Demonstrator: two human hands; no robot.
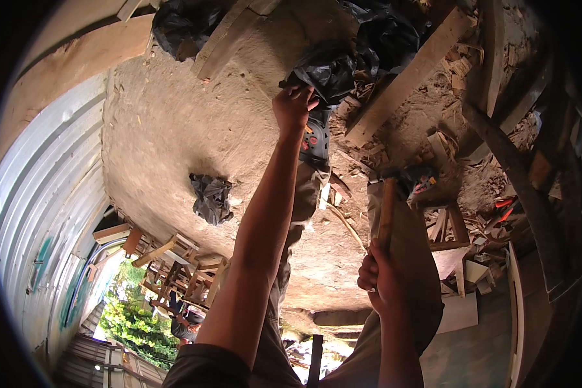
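My left hand (293,107) reaches far out and pinches the edge of a crumpled black plastic bag (333,72) lying on sandy ground among planks. My right hand (380,278) is closed round the lower end of a hammer's wooden handle (387,216). The hammer's dark head (404,176) points away from me, above wood scraps. Below my left hand I see my own shoe (315,141) and trouser legs.
A second black bag (211,198) lies on the sand (174,123) to the left. Long planks (407,76) and heaps of wood offcuts (462,213) fill the right side. A corrugated metal wall (52,187) curves along the left, with wooden frames (174,258) beside it.
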